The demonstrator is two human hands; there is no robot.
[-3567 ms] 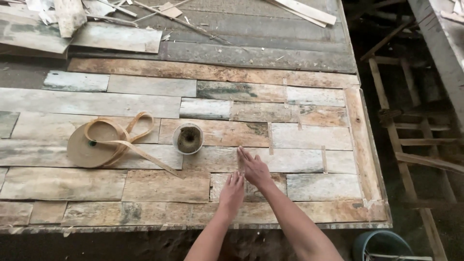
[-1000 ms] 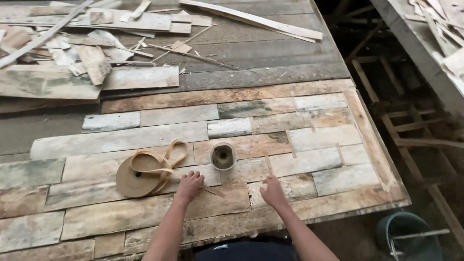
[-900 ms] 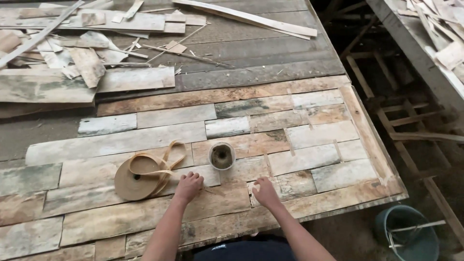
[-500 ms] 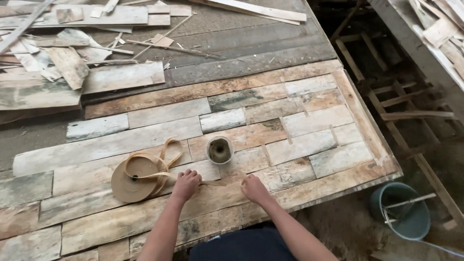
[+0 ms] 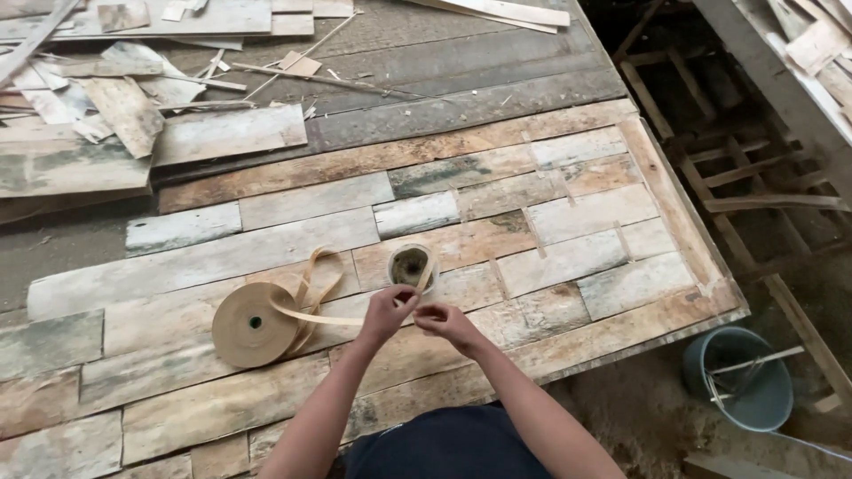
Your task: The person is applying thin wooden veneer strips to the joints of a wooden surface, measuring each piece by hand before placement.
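From above, the left hand (image 5: 387, 310) and right hand (image 5: 441, 320) meet, both pinching a tan strip (image 5: 324, 317) that runs from the roll (image 5: 252, 325) on the plank panel (image 5: 586, 213), just below the cup (image 5: 412, 267).

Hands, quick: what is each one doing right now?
Left hand: closed, pinching the tan strip coming off the roll.
Right hand: fingers pinched beside the left; what it grips cannot be told.
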